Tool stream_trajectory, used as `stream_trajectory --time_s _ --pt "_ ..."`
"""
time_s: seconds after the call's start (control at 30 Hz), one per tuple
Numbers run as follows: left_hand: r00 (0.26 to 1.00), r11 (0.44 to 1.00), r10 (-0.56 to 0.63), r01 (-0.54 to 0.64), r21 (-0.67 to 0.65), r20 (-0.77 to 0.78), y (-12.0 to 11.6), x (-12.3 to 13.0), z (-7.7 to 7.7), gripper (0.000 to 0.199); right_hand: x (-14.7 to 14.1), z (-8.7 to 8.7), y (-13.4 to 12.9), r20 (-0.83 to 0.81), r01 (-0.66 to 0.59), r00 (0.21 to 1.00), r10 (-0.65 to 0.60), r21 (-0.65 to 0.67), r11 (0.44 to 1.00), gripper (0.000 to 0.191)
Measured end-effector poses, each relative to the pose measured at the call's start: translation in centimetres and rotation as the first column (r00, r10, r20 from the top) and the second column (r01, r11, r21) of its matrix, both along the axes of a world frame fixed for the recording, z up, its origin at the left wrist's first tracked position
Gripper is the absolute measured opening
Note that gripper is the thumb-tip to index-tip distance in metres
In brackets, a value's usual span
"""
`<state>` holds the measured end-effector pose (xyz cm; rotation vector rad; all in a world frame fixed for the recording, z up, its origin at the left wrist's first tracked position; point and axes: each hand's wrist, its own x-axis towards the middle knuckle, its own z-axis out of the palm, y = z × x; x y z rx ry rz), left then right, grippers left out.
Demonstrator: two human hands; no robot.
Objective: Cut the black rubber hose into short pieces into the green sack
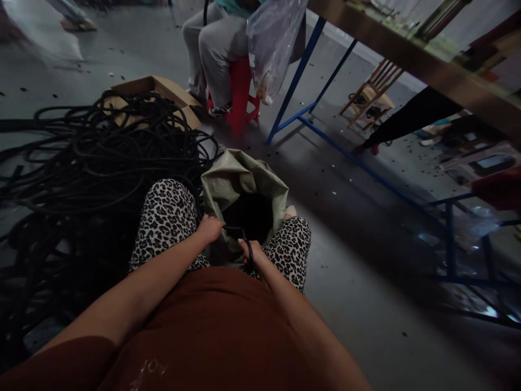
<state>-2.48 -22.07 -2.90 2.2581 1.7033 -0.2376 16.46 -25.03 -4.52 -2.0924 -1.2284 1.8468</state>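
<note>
Two bare hands meet at the mouth of a green sack (240, 182) standing between the person's leopard-print knees. Faint pale writing on the rust-red shirt (211, 331) near the bottom edge is too dim to read. The left hand (209, 228) is closed in a fist on the sack's near rim. The right hand (250, 252) is curled round a short black cord (238, 232) that crosses to the left hand. The sack's inside is dark, its contents hidden. A big tangle of black cable (93, 163) lies just left of the knees, partly covering a cardboard box (163, 89). Farther off, a seated person on a red stool (241, 92) is cut off above the waist. A clear bag (272, 38) hangs beside a blue-legged table (427, 65).
</note>
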Motion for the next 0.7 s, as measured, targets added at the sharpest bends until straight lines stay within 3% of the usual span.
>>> stream_trajectory --time_s 0.3,0.5,0.7 --pt "0.989 0.99 0.137 -0.138 0.016 0.049 0.6 -0.2 -0.1 0.028 -0.4 2.7 -0.3 -0.128 0.044 0.99 -0.06 -0.12 0.992 0.049" --pt "0.994 0.997 0.079 -0.078 -0.012 0.074 0.4 0.1 0.2 0.029 -0.4 2.4 -0.4 -0.227 0.037 0.973 -0.049 -0.057 0.998 0.047" --pt "0.995 1.0 0.006 -0.006 -0.005 0.102 0.2 0.2 0.1 0.028 -0.3 2.3 -0.1 -0.202 0.008 0.979 -0.022 -0.071 0.997 0.049"
